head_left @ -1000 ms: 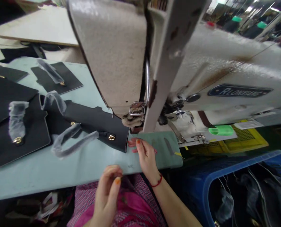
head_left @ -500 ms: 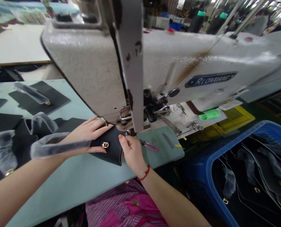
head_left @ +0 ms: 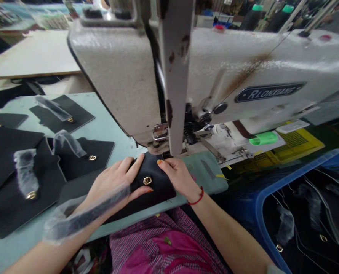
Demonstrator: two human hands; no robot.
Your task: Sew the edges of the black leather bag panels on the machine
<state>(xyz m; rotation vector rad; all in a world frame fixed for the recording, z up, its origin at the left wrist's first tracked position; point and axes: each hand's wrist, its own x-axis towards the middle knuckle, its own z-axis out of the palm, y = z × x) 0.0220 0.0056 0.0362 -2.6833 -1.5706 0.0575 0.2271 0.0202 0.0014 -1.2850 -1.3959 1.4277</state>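
A black leather-like panel (head_left: 161, 190) lies on the pale green table under the head of a sewing machine (head_left: 115, 72). My left hand (head_left: 114, 179) rests flat on it, fingers spread, thumb beside a small gold buckle (head_left: 147, 180). From that buckle a strap wrapped in clear plastic (head_left: 72, 222) runs back over my left wrist. My right hand (head_left: 181, 177) pinches the panel's right edge between thumb and fingers, close to the needle area. The machine's front bar and head hide the needle itself.
More black panels (head_left: 80, 158) with plastic-wrapped straps lie on the left of the table (head_left: 101, 102). At right stands a blue basket (head_left: 258, 201) of black pieces, with a yellow crate (head_left: 301, 139) behind. A green tube (head_left: 263, 138) sits on the machine bed.
The panel has turned and now extends farther toward my body, both hands moving with it. My view has shifted left. The pink-handled tool is now mostly hidden behind my right hand.
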